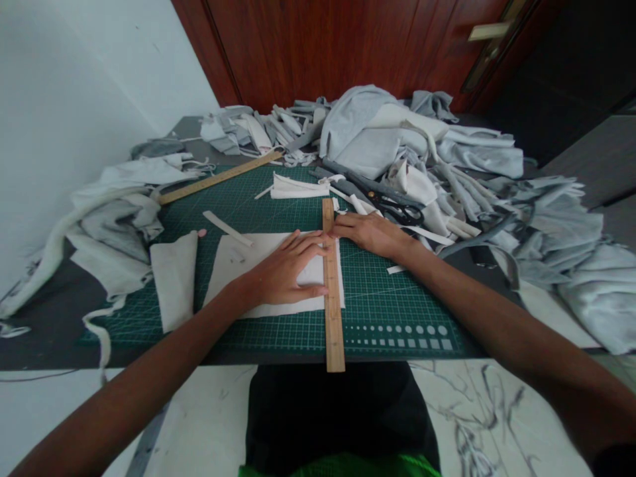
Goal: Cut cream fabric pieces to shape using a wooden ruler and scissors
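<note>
The left hand [291,265] is pressed flat, fingers spread, on a white fabric piece [233,265], its fingertips just beside a wooden ruler [332,291] laid along the fabric's right edge on a green cutting mat [392,311]. The right hand [370,235] is laid open against the ruler's upper part, with nothing gripped. Black-handled scissors [397,211] are placed at the mat's upper right edge, among heaped grey fabric scraps [546,225]; a second wooden ruler [218,177] is angled at upper left.

No readable words, labels, brands or numbers anywhere. Only fine tick marks along the wooden ruler [333,311], too small to make out, and rows of printed dots and squares on the green cutting mat [397,334].
</note>
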`<state>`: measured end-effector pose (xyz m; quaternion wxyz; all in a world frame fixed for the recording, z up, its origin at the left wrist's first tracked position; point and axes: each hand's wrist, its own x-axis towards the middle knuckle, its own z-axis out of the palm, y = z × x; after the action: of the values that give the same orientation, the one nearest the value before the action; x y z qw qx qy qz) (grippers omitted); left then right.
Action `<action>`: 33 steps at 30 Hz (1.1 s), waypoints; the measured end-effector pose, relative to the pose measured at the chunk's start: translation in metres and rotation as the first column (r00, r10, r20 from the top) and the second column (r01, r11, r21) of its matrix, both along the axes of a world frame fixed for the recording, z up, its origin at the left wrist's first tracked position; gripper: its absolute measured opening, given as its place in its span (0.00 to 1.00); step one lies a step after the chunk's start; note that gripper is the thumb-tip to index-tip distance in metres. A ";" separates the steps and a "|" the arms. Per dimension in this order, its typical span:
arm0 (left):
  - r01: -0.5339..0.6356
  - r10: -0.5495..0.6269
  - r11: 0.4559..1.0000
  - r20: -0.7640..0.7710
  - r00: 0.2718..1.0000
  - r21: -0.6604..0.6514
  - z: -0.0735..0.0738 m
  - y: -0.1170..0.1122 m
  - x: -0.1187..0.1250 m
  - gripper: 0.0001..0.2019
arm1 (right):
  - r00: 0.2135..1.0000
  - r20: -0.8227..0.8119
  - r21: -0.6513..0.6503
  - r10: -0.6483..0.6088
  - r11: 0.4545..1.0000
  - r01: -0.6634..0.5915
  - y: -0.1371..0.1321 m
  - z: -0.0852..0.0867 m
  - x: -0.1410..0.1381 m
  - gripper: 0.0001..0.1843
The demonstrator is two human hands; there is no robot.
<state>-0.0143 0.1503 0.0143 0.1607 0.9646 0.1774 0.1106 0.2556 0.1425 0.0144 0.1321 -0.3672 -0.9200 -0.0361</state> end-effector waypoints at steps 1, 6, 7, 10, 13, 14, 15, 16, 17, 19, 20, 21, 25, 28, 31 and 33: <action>0.005 -0.005 1.000 0.003 1.000 0.005 -0.001 0.000 0.000 0.34 | 1.000 0.010 0.010 0.001 1.000 -0.001 -0.001 0.000 0.000 0.16; 0.000 0.000 1.000 0.004 1.000 0.016 -0.001 0.000 -0.001 0.34 | 0.999 0.050 0.026 0.018 0.999 -0.019 -0.006 0.001 -0.001 0.16; -0.001 0.001 1.000 0.000 1.000 0.013 -0.001 0.000 -0.001 0.35 | 0.999 0.028 0.016 0.023 1.000 -0.023 -0.007 0.000 -0.001 0.16; -0.011 0.011 1.000 -0.021 1.000 0.014 0.001 -0.002 0.000 0.35 | 0.988 -0.135 -0.041 0.076 0.996 -0.082 -0.012 -0.002 0.001 0.14; -0.040 0.042 0.999 -0.048 0.998 0.024 0.002 -0.008 0.002 0.35 | 0.929 -0.315 -0.127 0.196 0.961 -0.245 -0.023 -0.003 0.003 0.13; -0.052 0.053 0.998 -0.056 0.997 0.024 0.002 -0.010 0.003 0.35 | 0.910 -0.341 -0.151 0.235 0.942 -0.300 -0.028 -0.003 0.003 0.13; -0.063 0.064 0.998 -0.061 0.996 0.021 0.002 -0.013 0.004 0.35 | 0.901 -0.341 -0.172 0.270 0.924 -0.342 -0.033 -0.002 0.002 0.13; -0.073 0.074 0.997 -0.063 0.995 0.016 0.002 -0.015 0.005 0.36 | 0.897 -0.321 -0.180 0.303 0.911 -0.372 -0.038 -0.002 0.002 0.14; -0.082 0.083 0.997 -0.061 0.995 0.008 0.001 -0.017 0.006 0.36 | 0.896 -0.286 -0.177 0.340 0.900 -0.398 -0.042 -0.002 0.002 0.14; -0.098 0.097 0.995 -0.058 0.994 -0.011 0.001 -0.020 0.008 0.38 | 0.897 -0.205 -0.168 0.393 0.888 -0.428 -0.049 -0.003 0.000 0.16; -0.106 0.105 0.994 -0.057 0.993 -0.020 0.002 -0.021 0.009 0.38 | 0.891 -0.174 -0.164 0.418 0.880 -0.445 -0.052 -0.003 -0.001 0.16; -0.112 0.110 0.993 -0.061 0.992 -0.025 0.002 -0.021 0.009 0.38 | 0.885 -0.154 -0.161 0.439 0.873 -0.461 -0.053 -0.004 -0.003 0.17; -0.110 0.107 0.994 -0.084 0.991 -0.029 0.004 -0.021 0.009 0.37 | 0.872 -0.117 -0.121 0.475 0.865 -0.487 -0.055 -0.005 -0.007 0.17; -0.096 0.092 0.994 -0.062 0.994 -0.058 0.006 -0.019 0.008 0.40 | 0.897 -0.066 -0.103 0.437 0.891 -0.441 -0.057 -0.004 -0.009 0.16; -0.089 0.086 0.992 -0.036 0.996 -0.094 0.008 -0.018 0.008 0.42 | 0.912 0.015 -0.103 0.410 0.908 -0.406 -0.059 -0.001 -0.010 0.13; -0.087 0.084 0.991 -0.034 0.996 -0.105 0.008 -0.017 0.008 0.43 | 0.912 0.057 -0.089 0.405 0.912 -0.400 -0.060 0.000 -0.011 0.11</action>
<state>-0.0066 0.1329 0.0225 0.2043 0.9477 0.2266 0.0936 0.2447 0.0822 0.0145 0.0886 -0.1730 -0.9808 0.0129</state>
